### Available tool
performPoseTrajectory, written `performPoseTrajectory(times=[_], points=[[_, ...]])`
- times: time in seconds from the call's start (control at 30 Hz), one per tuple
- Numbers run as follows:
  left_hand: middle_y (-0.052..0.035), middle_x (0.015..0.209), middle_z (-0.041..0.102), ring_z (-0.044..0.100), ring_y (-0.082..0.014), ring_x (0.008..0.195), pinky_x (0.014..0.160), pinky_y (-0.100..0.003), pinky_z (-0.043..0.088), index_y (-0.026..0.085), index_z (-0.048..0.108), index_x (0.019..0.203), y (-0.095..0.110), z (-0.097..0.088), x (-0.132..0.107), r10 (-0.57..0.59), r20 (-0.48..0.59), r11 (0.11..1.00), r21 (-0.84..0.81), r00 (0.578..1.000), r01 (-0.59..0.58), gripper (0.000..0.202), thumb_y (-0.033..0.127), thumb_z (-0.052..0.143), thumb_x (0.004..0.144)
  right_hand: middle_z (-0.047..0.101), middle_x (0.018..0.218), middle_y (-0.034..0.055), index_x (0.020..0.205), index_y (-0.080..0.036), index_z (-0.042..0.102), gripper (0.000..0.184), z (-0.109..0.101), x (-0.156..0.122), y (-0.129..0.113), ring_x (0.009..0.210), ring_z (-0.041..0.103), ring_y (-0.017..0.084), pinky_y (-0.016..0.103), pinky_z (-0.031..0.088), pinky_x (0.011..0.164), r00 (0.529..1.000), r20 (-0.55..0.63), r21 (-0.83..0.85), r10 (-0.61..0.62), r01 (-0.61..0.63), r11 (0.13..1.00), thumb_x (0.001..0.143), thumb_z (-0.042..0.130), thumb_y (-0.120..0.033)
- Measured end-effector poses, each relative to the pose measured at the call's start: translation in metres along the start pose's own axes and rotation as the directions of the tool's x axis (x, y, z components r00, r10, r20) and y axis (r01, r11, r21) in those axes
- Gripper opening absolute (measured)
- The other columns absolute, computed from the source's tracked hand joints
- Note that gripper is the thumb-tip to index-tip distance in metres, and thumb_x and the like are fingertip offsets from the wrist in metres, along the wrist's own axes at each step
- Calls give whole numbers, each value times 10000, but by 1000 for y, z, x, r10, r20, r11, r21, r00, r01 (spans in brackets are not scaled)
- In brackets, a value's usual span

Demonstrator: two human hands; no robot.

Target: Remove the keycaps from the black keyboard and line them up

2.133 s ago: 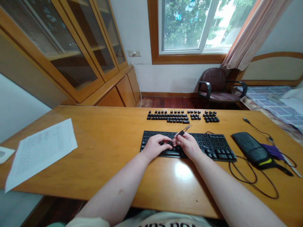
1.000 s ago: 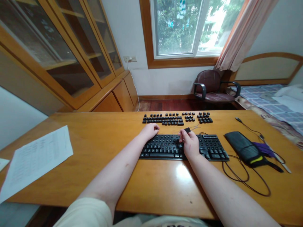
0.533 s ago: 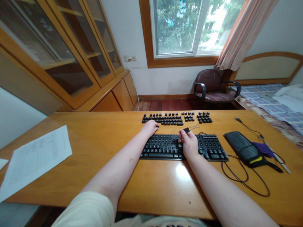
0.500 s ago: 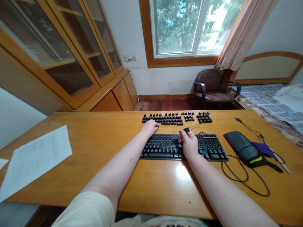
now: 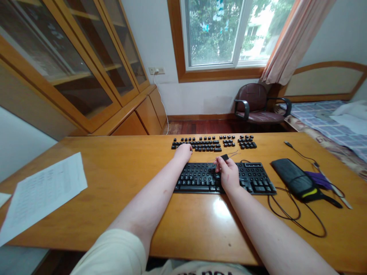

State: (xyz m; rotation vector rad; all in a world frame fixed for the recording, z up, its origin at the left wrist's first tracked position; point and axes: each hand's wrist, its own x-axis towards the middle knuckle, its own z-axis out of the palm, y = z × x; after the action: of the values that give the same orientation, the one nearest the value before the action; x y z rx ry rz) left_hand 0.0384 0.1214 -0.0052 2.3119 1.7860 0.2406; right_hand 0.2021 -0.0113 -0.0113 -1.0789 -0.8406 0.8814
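Note:
A black keyboard (image 5: 200, 188) lies in front of me on the desk, many of its key positions bare of caps. Beyond it, loose black keycaps (image 5: 215, 142) stand in rows. My left hand (image 5: 183, 152) is at the near left part of these rows, its fingers pinched around a small dark keycap that is mostly hidden. Over the keyboard's right middle, my right hand (image 5: 228, 173) grips a keycap puller (image 5: 225, 157) with a black handle and thin wires sticking out.
To the right lie a dark pouch (image 5: 292, 179), a purple cloth (image 5: 318, 180) and a looped black cable (image 5: 311, 223). Printed paper sheets (image 5: 47, 191) rest at the left. A wooden cabinet (image 5: 126, 114) and a chair (image 5: 254, 101) stand beyond the desk (image 5: 114, 164).
My left hand has moved slightly forward, closer to the keycap rows. My right hand and the puller stay nearly in place.

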Motion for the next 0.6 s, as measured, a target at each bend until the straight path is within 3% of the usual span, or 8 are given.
performPoseTrajectory(times=[0.2,0.6], points=[[-59,995,655,594,-197,939,859,-286,448,217,662,944,-3,10,-2,8,-48,1000,-20,999,-9,194,204,535,797,620,610,2,759,-160,610,249,0,1,2,439,459,86,240,367,475,1000,-9,9,9,-9,1000,774,624,-408],[-65,987,665,598,-219,928,838,-315,454,230,665,959,-3,13,-2,19,-85,1000,-21,996,-21,206,248,520,814,616,604,-7,745,-163,605,232,0,1,3,439,460,80,235,362,481,1000,-2,28,16,-16,999,776,628,-392]])
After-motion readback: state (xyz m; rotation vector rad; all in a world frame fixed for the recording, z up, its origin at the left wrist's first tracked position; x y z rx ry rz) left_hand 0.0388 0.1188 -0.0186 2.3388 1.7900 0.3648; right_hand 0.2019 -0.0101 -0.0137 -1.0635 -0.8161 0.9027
